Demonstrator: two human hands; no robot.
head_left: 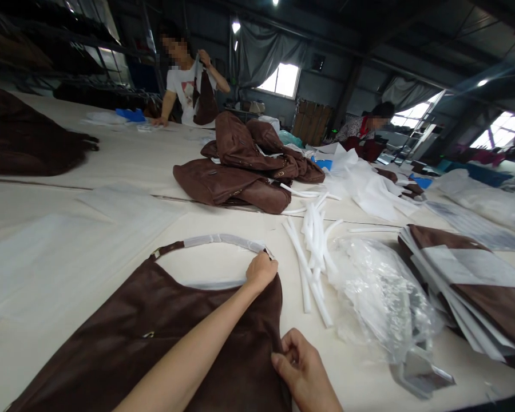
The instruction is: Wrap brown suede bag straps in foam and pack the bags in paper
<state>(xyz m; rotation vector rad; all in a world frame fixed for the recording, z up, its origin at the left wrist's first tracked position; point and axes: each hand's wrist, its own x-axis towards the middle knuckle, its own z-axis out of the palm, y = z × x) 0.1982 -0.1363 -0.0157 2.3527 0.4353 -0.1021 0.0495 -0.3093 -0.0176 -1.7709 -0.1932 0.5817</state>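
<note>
Dark brown smooth leather shoulder bag (154, 326) lies flat across the near part of the cream-coloured work table (124, 212), its lower end cut off by the bottom of the view. Its curved handle (217, 238), brown at the left end and wrapped in whitish translucent film along the middle, arches beyond the bag's opening. The left hand (261, 270) has its fingers curled closed around the right end of that handle, with the bare forearm crossing over the bag. The right hand (304, 369) pinches the bag's right side edge between thumb and bent fingers.

Just right of the bag lie loose white foam-like rods (313, 246), then a crumpled clear plastic bag (381, 292). Farther right, flat brown leather bags layered with white sheets (476, 269) rest on the table. Beyond the handle sits a pile of brown leather bags (236, 154), with rumpled white sheets (360, 177) to its right. Across the table, a person in a white T-shirt (186, 94) holds up a brown bag (206, 100).
</note>
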